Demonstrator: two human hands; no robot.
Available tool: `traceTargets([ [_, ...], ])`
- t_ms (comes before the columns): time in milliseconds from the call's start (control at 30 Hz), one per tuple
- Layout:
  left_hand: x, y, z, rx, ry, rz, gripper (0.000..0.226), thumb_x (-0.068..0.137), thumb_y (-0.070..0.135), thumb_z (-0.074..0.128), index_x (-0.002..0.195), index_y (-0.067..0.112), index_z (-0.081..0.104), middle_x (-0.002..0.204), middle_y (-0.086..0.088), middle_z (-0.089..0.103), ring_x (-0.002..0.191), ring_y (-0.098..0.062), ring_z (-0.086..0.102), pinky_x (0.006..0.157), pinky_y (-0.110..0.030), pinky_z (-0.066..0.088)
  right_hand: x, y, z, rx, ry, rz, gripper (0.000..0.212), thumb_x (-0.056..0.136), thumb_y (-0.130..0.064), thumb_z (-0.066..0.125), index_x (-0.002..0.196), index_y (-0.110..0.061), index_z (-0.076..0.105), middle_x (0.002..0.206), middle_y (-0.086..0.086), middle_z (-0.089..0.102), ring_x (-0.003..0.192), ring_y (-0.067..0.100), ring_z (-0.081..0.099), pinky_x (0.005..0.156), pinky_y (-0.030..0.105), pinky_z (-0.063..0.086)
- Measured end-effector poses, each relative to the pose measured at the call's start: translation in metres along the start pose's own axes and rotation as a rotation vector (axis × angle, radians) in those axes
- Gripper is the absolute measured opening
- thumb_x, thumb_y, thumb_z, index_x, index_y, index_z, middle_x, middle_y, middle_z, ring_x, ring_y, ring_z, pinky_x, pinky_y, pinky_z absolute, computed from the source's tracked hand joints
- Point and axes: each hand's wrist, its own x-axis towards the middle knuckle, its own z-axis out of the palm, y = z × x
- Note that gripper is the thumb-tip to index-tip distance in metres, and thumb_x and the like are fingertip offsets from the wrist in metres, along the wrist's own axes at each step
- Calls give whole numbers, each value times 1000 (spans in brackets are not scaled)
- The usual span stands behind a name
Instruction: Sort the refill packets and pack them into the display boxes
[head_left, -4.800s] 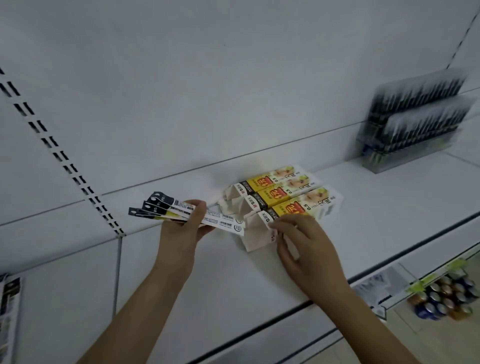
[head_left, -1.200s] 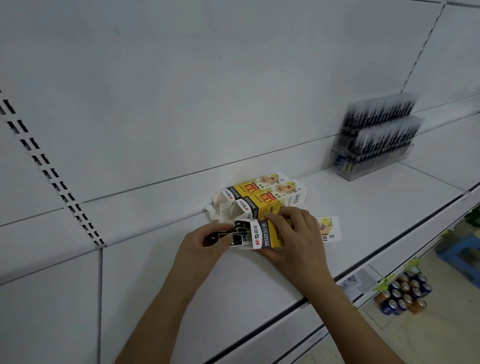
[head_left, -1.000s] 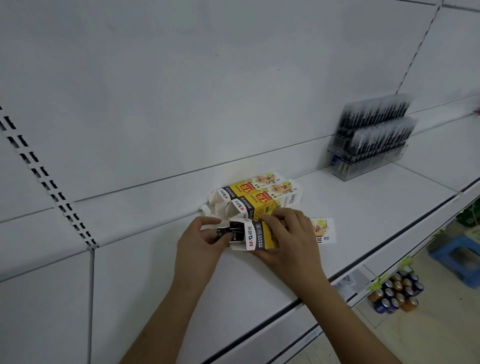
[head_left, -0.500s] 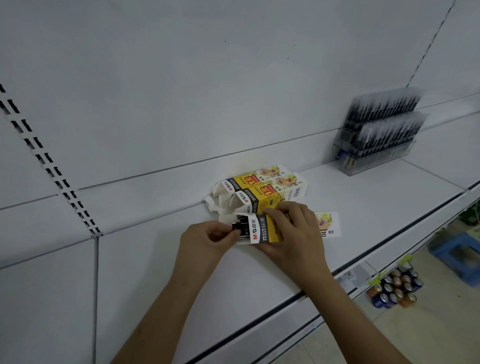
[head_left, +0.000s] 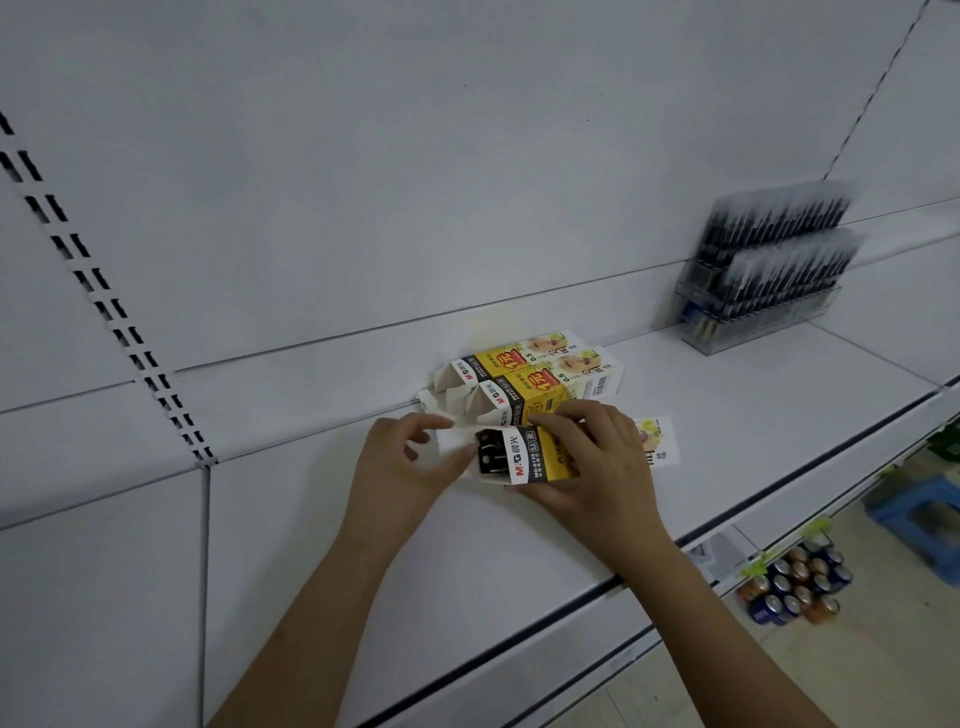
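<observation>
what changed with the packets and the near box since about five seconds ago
The fanned black-tipped refill packets left the left hand and now sit inside the near yellow-and-white display box, only their black ends showing. The left hand now pinches the box's white end flap; the right hand grips the box. The two rear boxes stayed put.

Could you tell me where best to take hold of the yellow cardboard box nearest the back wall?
Probably grip the rearmost yellow cardboard box across its long sides near the closed right end, coming from above: it lies flat, its left flaps gape, and a second box crowds its front.
</observation>
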Motion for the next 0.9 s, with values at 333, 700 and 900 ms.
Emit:
traceTargets([
  [333,-3,5,9,-52,-231,89,21,85,39,72,106,38,73,92,22,71,74,5,59,61,-9,40,10,18,-6,-11,-100,-197,61,87,-63,56,132,-23,61,125,-6,62,120,14,53,114,44,30],
  [700,-2,-13,17,142,-140,226,16,89,21,68,105,24,72,98,14,58,91,2,55,77,-7,42,6,46,1,-123,-224,-9,46,94,-29,58,140,-26,52,139,3,52,128,28,46,104,50,42],
  [900,-9,-17,-6,423,-191,268,36,92,34,61,129,29,59,121,12,51,109,-5,48,95,-18,40,26,13,-2,78,-173,-30,48,97,-40,46,140,-19,51,146,0,48,135,21,40,114,45,32],
])
